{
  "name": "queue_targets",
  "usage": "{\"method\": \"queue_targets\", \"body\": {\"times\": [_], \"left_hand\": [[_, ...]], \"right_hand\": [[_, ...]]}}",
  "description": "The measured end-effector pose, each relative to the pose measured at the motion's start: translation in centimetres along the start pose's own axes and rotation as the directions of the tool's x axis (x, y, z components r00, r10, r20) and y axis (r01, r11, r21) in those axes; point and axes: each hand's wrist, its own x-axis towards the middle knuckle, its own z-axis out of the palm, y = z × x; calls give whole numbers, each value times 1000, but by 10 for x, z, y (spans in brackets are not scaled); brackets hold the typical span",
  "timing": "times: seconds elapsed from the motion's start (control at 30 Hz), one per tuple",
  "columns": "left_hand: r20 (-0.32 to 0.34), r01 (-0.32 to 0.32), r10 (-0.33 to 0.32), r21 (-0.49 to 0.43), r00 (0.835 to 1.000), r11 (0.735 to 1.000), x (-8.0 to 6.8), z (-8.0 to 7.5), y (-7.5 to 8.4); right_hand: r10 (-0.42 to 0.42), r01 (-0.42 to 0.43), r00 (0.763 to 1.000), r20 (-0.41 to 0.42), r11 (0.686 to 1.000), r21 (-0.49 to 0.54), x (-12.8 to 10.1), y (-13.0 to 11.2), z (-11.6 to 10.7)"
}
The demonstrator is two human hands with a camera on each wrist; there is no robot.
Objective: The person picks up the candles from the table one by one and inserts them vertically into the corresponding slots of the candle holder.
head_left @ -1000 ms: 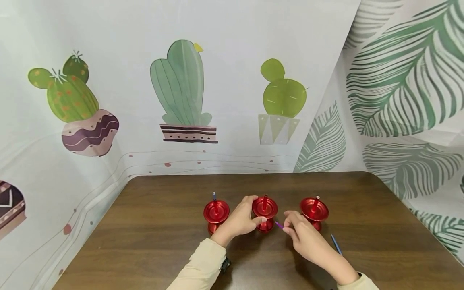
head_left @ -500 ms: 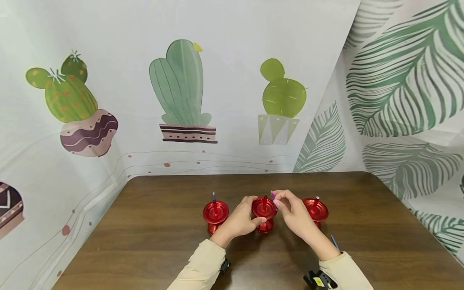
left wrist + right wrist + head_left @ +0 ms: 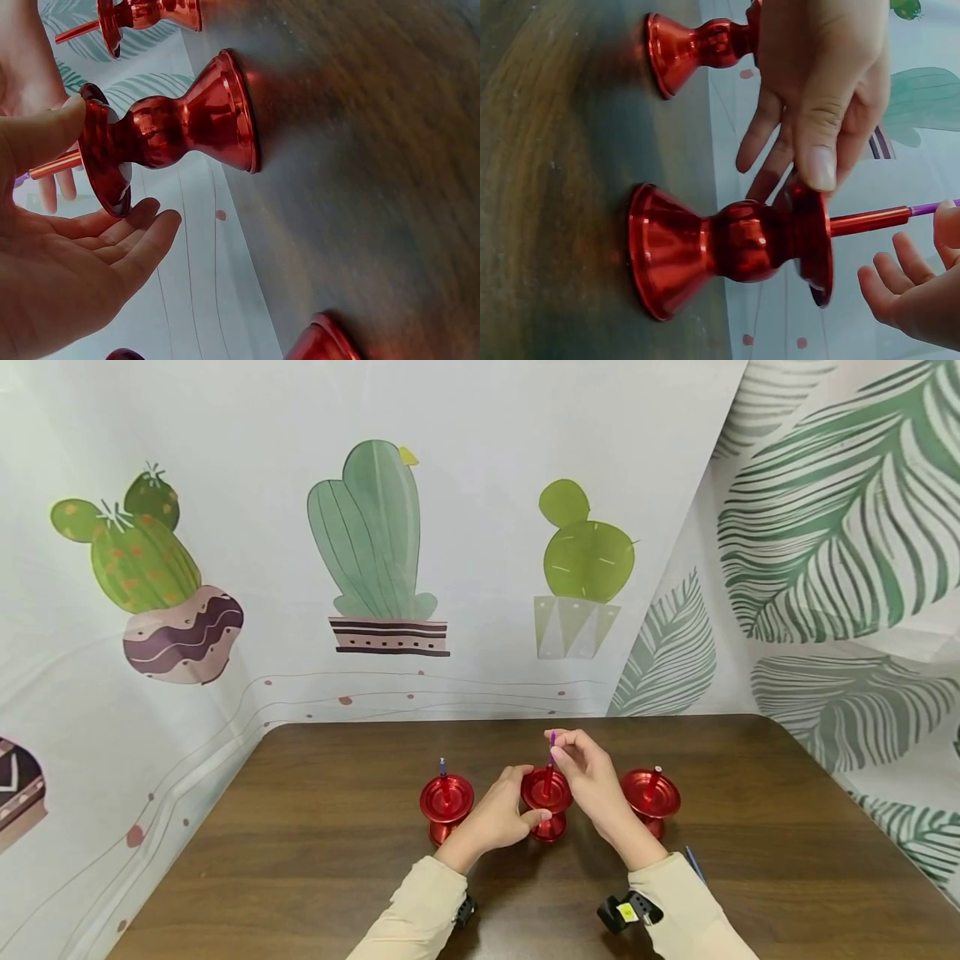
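Observation:
Three red metallic candle holders stand in a row on the wooden table. My left hand point(image 3: 491, 814) grips the dish rim of the middle candle holder point(image 3: 549, 828), thumb on one side and fingers on the other. My right hand point(image 3: 596, 781) pinches a thin purple stick point(image 3: 552, 739) upright above that holder's centre tube. In the right wrist view the lower end of the purple stick point(image 3: 924, 209) meets the top of the tube point(image 3: 870, 221). The left candle holder point(image 3: 447, 802) has a blue stick point(image 3: 443, 767) standing in its tube.
The right candle holder point(image 3: 650, 795) stands beside my right forearm, its tube with a pale top. Another blue stick point(image 3: 695, 863) lies on the table point(image 3: 787, 860), partly behind the right sleeve. A cactus-printed backdrop point(image 3: 480, 527) hangs beyond the table's far edge.
My right hand has lifted the purple stick from low at the middle holder's right side, moved it left and turned it upright over the tube. My left hand keeps its grip on the holder.

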Motion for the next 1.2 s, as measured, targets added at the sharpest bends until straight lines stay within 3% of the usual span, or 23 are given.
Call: {"method": "queue_targets", "body": {"times": [0.43, 0.8, 1.0, 1.2], "left_hand": [[-6, -14, 14, -7, 1000, 1000, 0, 1, 0], [9, 6, -6, -13, 1000, 1000, 0, -1, 1], [15, 7, -7, -26, 1000, 1000, 0, -1, 1], [6, 2, -2, -13, 1000, 1000, -1, -1, 1]], "right_hand": [[-17, 17, 1000, 0, 992, -126, -7, 10, -2], [-131, 138, 990, 57, 978, -154, -5, 11, -5], [-150, 150, 989, 13, 978, -144, -2, 10, -3], [-110, 105, 994, -29, 986, -127, -3, 9, -3]]}}
